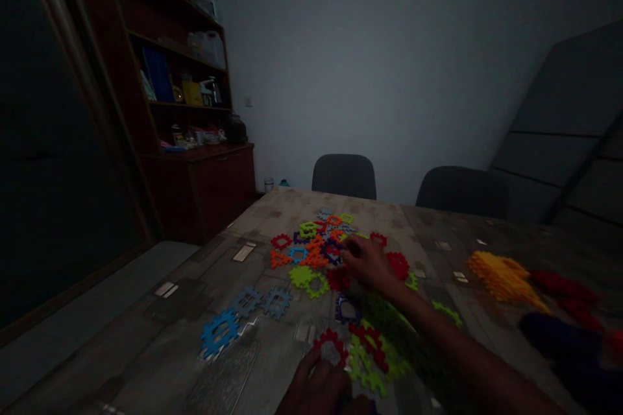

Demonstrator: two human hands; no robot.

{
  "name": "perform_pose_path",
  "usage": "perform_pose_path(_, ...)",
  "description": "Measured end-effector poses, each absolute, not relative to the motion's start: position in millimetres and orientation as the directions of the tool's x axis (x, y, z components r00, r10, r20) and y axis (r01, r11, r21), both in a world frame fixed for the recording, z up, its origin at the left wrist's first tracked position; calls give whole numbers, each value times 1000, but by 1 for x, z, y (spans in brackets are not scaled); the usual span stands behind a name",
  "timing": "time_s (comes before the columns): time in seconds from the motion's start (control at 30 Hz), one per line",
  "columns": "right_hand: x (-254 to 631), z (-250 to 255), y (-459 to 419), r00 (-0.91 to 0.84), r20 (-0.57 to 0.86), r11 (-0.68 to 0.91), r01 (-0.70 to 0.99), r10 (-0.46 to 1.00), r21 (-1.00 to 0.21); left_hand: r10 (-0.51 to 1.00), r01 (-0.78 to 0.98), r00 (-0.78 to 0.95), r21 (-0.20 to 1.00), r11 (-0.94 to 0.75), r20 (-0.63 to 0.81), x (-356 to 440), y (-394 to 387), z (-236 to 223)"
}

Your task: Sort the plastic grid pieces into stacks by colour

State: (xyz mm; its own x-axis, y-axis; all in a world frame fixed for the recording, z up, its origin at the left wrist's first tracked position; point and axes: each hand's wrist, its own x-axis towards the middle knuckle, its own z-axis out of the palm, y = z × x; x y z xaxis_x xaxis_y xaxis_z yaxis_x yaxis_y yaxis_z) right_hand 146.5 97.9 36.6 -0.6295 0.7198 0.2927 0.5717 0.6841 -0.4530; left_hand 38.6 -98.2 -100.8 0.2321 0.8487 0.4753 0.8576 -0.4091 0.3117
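Note:
My left hand (318,386) is at the near edge of view, fingers curled at a red toothed plastic building piece (331,336) with a central opening. Part of a dark piece shows beside that hand, mostly hidden. My right hand (366,262) reaches over the scattered pile, its fingers bent together next to a purple toothed piece (332,258); whatever lies between the fingertips is hidden. Around it are orange pieces (316,254), a light blue square piece (298,255), a lime green piece (300,275) and a red round piece (398,266).
A blue piece (220,332) and grey pieces (277,302) lie to the left on the patterned table cover (189,311). At right are a yellow stack (503,275) and dark blue pieces (559,337). Two chairs (344,175) stand behind the table; a cabinet (219,175) is at left.

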Motion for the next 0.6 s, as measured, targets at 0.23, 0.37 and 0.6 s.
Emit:
perform_pose_path(0.23,278,-7,12,-444,141,366,476,885,-799,769,845,433,85,-527,471,40,-106,-69)
perform_pose_path(0.37,320,-23,-28,-406,-63,191,555,912,-809,817,822,456,184,-539,353,39,-113,-52)
perform_pose_path(0.6,324,5,-24,-449,10,370,723,893,-583,817,791,477,248,-559,323,34,-116,-42)
